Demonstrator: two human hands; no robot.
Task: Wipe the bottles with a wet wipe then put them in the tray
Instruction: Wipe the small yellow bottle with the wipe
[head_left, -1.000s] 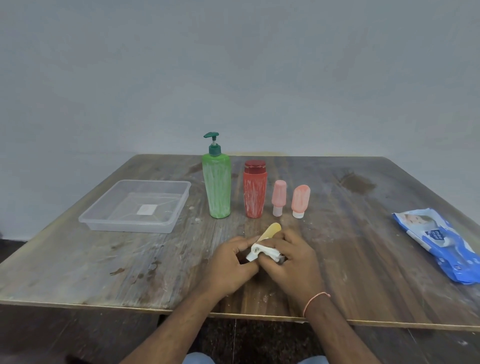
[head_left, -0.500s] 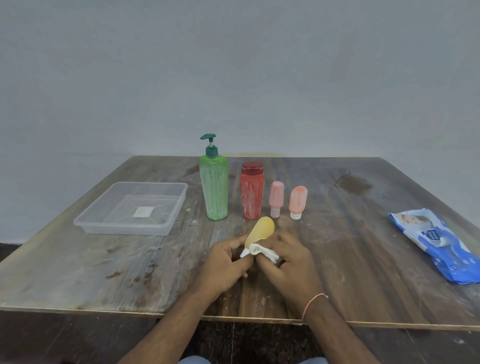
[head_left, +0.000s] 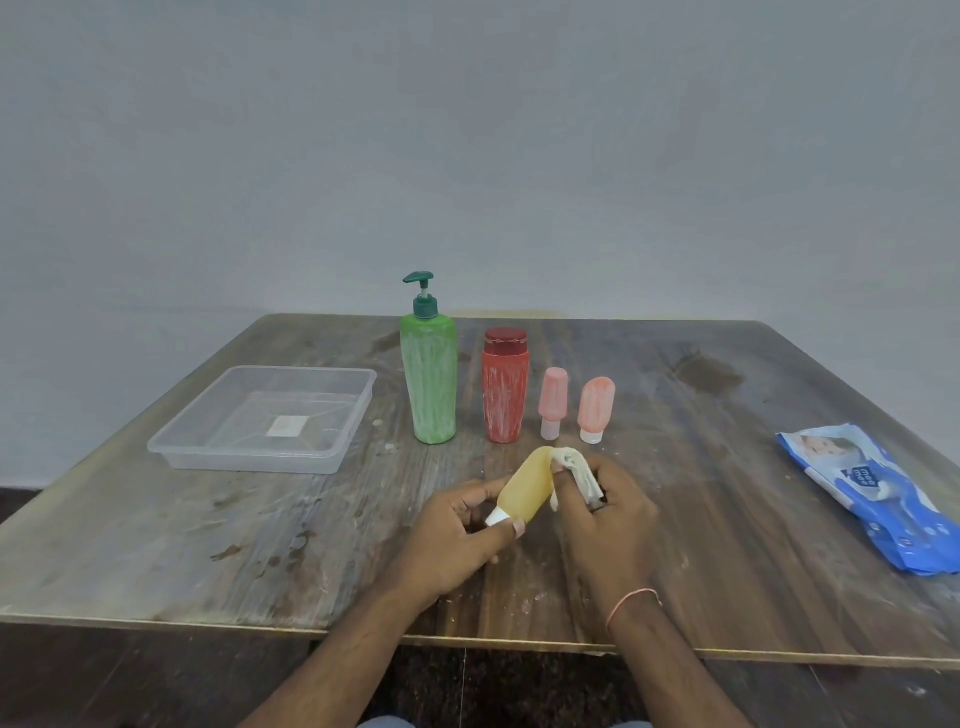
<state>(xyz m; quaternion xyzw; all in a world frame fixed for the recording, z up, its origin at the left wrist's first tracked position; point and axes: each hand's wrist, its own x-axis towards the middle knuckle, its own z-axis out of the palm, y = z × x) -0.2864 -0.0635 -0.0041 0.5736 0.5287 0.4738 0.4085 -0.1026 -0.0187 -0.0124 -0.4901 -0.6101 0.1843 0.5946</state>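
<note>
My left hand (head_left: 457, 530) pinches the yellow bottle (head_left: 527, 486) by its white cap, body tilted toward 1 o'clock. My right hand (head_left: 605, 512) grips the folded wet wipe (head_left: 574, 467) against its upper side. I should rotate it, wiping every face; the tray (head_left: 332, 454) waits at 10 o'clock.

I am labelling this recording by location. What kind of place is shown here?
Probably a plain indoor room set up for a tabletop chore: a worn wooden table against a bare grey wall, with dirty bottles and a wet-wipe pack laid out.
</note>
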